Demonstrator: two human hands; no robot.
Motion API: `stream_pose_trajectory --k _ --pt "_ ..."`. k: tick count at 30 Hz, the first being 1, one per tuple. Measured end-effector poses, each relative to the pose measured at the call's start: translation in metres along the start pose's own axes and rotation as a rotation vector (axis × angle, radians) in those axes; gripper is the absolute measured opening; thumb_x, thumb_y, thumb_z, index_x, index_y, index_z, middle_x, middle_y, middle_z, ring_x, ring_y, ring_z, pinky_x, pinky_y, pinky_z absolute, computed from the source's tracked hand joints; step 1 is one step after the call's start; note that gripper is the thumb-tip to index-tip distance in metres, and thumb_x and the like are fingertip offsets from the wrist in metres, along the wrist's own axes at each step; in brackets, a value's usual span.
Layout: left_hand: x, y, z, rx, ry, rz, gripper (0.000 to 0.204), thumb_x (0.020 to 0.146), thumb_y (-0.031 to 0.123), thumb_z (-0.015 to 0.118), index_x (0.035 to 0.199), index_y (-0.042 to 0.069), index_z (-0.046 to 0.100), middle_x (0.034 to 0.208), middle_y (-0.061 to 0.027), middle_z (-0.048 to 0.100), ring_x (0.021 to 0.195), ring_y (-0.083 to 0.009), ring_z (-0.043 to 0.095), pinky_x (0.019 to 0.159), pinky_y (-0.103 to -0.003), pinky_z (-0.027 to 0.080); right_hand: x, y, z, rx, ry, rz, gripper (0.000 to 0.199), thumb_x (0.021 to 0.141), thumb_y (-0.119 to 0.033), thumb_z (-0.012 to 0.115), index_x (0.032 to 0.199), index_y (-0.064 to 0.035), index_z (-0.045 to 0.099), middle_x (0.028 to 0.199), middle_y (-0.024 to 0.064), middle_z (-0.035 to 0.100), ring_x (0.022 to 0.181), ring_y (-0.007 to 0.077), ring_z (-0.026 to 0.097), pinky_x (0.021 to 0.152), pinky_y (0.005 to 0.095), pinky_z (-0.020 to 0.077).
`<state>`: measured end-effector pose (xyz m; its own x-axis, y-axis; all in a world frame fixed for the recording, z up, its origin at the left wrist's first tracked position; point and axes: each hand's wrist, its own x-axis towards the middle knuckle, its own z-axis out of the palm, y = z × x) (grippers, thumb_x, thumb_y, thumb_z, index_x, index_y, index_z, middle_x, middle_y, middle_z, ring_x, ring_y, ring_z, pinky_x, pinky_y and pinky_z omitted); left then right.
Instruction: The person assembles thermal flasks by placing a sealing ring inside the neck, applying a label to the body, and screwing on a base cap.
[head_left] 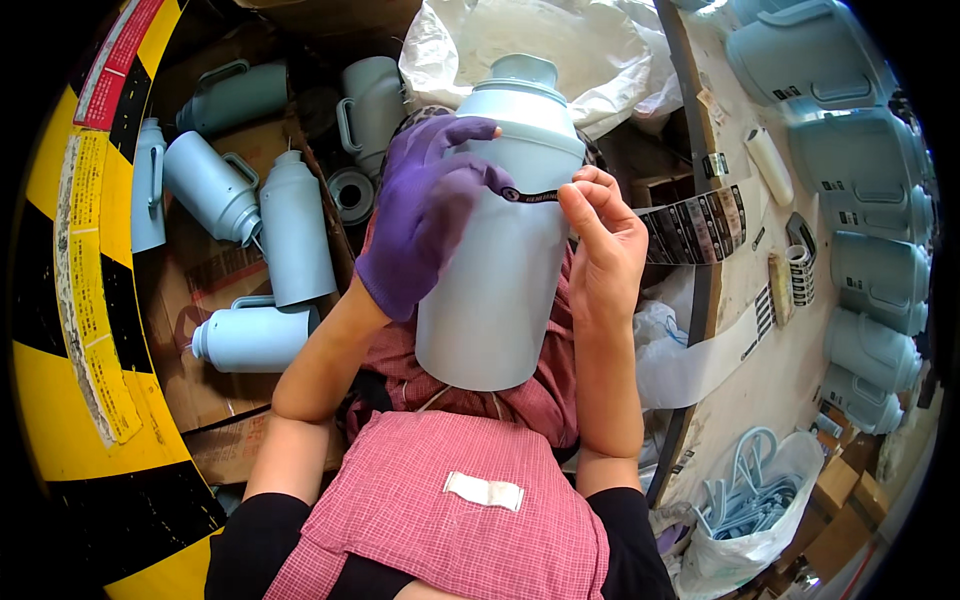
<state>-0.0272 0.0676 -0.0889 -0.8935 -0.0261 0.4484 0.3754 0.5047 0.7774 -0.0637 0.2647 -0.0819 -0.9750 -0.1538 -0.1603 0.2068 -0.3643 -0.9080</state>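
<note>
A light blue vacuum flask body [490,320] without a handle stands on my lap, its narrow neck pointing away from me. My left hand [425,200], in a purple glove with one bare fingertip showing, curls against its upper left side. One gloved finger meets the left end of a narrow black label strip [532,197]. The strip stretches across the front of the flask below its shoulder. My bare right hand [608,235] pinches the strip's right end between thumb and finger. Whether the strip is stuck down along its length cannot be told.
Several blue flask bodies [298,230] lie on cardboard at the left, beside a yellow-and-black striped edge [165,420]. On the right-hand bench [730,340] are a label sheet [700,225], several handled flasks [860,165] and a bag [725,560] of blue handles.
</note>
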Motion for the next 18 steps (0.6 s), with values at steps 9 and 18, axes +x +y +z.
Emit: stream_pose_trajectory --k 9,18 --pt "0.024 -0.005 0.022 0.493 0.109 -0.048 0.024 0.078 0.032 0.076 0.07 0.011 0.067 0.123 -0.0014 0.064 0.128 -0.0315 0.042 0.109 -0.046 0.029 0.016 0.016 -0.008 -0.087 0.07 -0.02 0.013 0.083 -0.005 0.083 0.091 0.0013 0.075 0.109 0.0013 0.054 0.1 0.0097 0.054 0.088 0.0235 0.0443" --pt "0.024 -0.003 0.019 0.641 0.105 -0.03 0.025 0.075 0.033 0.077 0.065 0.015 0.063 0.122 -0.0008 0.062 0.13 -0.0327 0.042 0.11 -0.05 0.028 0.023 0.018 -0.006 -0.256 0.074 -0.069 0.013 0.081 -0.008 0.084 0.084 0.0012 0.075 0.105 0.0016 0.053 0.098 0.0114 0.053 0.09 0.0254 0.0418"
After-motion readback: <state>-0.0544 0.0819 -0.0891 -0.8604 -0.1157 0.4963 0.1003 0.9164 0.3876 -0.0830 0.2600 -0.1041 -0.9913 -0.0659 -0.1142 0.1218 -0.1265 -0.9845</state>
